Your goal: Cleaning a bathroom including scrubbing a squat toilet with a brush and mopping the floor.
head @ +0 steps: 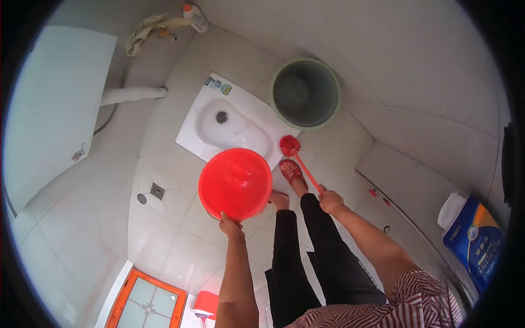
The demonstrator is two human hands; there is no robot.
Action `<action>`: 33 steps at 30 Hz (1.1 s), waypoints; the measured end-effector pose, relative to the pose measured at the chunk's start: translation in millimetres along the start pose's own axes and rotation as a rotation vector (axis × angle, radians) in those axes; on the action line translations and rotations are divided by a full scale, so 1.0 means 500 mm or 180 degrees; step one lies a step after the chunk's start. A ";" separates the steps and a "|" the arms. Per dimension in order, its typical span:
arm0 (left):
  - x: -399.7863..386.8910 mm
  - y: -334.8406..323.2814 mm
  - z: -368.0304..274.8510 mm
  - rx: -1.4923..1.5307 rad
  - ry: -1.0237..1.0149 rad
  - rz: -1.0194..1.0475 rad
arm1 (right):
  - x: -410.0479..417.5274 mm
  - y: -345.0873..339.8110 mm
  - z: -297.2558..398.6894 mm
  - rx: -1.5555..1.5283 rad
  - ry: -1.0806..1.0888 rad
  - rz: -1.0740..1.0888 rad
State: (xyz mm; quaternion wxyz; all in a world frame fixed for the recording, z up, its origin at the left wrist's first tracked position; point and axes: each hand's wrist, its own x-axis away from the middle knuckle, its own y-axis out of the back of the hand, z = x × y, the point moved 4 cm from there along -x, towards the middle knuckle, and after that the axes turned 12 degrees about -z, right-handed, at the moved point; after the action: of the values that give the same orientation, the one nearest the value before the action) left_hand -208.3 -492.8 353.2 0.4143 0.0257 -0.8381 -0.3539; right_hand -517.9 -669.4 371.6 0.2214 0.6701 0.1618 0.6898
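My left hand (231,226) grips the near rim of a round red plastic basin (235,184), which is tilted over the near edge of a white ceramic squat toilet (190,133). The basin hides part of the toilet; its inside looks wet and shiny. In my right hand (330,200) is the pink handle of a toilet brush (290,146). The brush's round red bristle head is by the right corner of the toilet, just above my red slipper. Whitish water or foam shows in the toilet bowl, near its dark drain hole.
A large green bucket (305,93) stands against the toilet's right corner. A floor drain (157,191) lies at left. A white cistern or cabinet (61,106) with a pipe is on the left wall, a bottle (196,18) in the far corner, a tissue pack (473,242) at right.
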 end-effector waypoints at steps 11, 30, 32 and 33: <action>0.040 0.126 -0.033 -0.0292 -0.0861 -0.0362 | 0.019 0.031 0.086 -0.0327 0.0514 0.0062; 0.182 0.054 -0.220 -0.4120 -0.2846 -0.0054 | 0.130 -0.009 0.019 -0.0243 0.0543 0.0174; 0.194 0.037 -0.229 -0.4379 -0.2905 0.0143 | 0.155 0.002 0.038 -0.0023 0.0685 0.0637; 0.196 0.032 -0.233 -0.4404 -0.2956 0.0124 | 0.167 -0.003 0.039 -0.0080 0.0688 0.0628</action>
State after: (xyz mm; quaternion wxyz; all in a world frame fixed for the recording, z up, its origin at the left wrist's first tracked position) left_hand -185.4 -580.2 476.7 -0.0452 -0.3977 -0.5174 -0.7564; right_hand -498.6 -625.9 443.2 0.1422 0.6018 0.1094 0.7782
